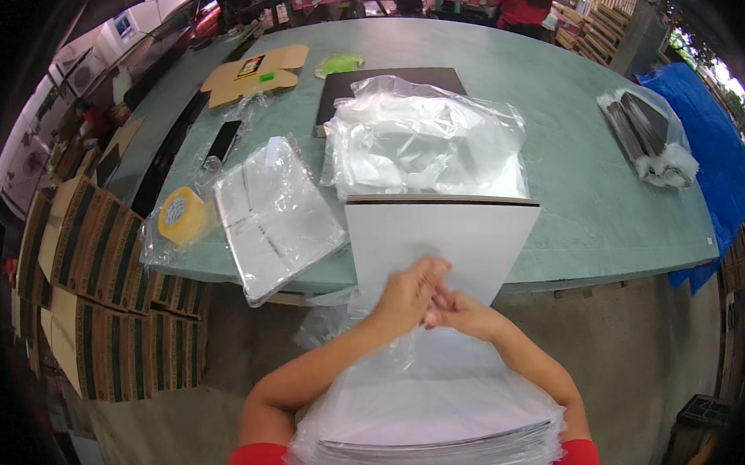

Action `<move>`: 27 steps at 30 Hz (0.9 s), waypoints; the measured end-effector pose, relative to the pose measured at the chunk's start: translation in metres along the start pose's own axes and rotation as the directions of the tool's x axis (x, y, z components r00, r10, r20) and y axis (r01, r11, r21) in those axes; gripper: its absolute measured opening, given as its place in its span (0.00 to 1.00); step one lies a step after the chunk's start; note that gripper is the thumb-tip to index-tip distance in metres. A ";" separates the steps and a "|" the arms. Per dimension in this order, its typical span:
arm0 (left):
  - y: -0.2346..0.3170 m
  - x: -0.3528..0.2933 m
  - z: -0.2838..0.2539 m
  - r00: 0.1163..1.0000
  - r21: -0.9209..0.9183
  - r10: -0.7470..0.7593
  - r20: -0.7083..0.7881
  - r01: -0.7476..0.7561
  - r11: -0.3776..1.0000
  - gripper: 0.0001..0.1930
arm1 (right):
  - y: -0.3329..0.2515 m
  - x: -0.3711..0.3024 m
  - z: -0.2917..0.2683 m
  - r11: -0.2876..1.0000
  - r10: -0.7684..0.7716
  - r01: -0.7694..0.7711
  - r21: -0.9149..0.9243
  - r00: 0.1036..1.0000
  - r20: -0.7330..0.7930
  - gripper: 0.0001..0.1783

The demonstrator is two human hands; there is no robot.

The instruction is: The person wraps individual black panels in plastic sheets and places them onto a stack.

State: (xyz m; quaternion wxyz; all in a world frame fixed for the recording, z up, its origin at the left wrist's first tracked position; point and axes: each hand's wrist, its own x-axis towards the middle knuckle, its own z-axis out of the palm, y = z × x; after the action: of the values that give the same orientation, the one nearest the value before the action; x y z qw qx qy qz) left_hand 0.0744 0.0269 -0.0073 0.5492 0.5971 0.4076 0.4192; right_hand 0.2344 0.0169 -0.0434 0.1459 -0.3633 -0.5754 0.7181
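Observation:
My left hand (410,296) and my right hand (466,314) meet in front of me, fingers curled in and slightly blurred. Both are closed on the raised edge of a clear plastic bag (403,353), the top one of a thick stack of clear bags (434,400) lying across my lap. Just beyond my hands, a small pile of white-faced boards (439,234) with dark edges tilts at the table's near edge. Behind it lies a heap of clear plastic wrap (423,143), partly over a dark flat board (337,88).
The green table (586,182) holds a plastic-wrapped white pack (272,220), yellow tape roll (180,214), black phone-like slab (224,141), flattened carton (257,74) and bagged dark pieces (647,137). Cartons (99,244) stand at left, a blue tarp (709,135) at right. Another person (522,6) is far off.

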 end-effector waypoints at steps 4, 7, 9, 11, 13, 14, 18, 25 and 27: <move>0.049 0.017 -0.044 0.949 -0.213 -0.126 -0.289 0.064 0.975 0.12 | -0.033 -0.015 -0.010 0.976 -0.111 0.098 0.196 0.992 0.058 0.16; 0.036 0.012 -0.072 0.931 -0.234 -0.098 -0.351 0.014 0.972 0.14 | -0.019 -0.022 -0.016 0.971 -0.123 0.100 0.215 0.988 0.095 0.15; 0.026 0.011 -0.057 0.949 -0.255 -0.105 -0.296 0.027 0.967 0.14 | -0.012 -0.015 -0.013 0.968 -0.221 0.225 0.107 0.974 -0.050 0.16; 0.025 0.015 -0.041 0.957 -0.217 -0.057 -0.284 -0.007 0.976 0.14 | -0.015 0.002 -0.002 0.899 -0.436 0.401 -0.175 0.851 -0.293 0.17; 0.025 0.019 -0.029 0.948 -0.116 0.026 -0.317 -0.066 0.991 0.13 | -0.028 0.005 0.002 0.964 -0.265 0.262 -0.039 0.955 -0.137 0.18; 0.026 0.020 -0.023 0.938 -0.052 0.073 -0.339 -0.096 0.994 0.13 | -0.038 0.004 0.005 0.983 -0.180 0.181 0.018 0.983 -0.048 0.19; 0.033 0.018 -0.019 0.900 0.162 0.196 -0.389 -0.143 0.976 0.12 | -0.067 0.002 0.020 0.986 -0.044 0.026 -0.163 0.993 -0.111 0.15; 0.063 0.001 -0.078 0.753 0.286 0.311 -0.580 -0.169 0.943 0.12 | -0.060 -0.013 0.001 0.868 -0.103 0.105 0.486 0.994 -0.032 0.09; 0.076 -0.014 -0.074 0.906 0.243 0.067 -0.417 0.041 0.969 0.11 | -0.063 -0.015 -0.002 0.822 -0.082 0.121 0.557 0.992 -0.094 0.10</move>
State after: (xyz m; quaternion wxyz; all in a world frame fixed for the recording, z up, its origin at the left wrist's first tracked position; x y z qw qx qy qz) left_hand 0.0013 0.0316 0.0716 0.3667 0.5585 0.5615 0.4882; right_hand 0.2326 0.0275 0.0202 0.3029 -0.2967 -0.3524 0.8342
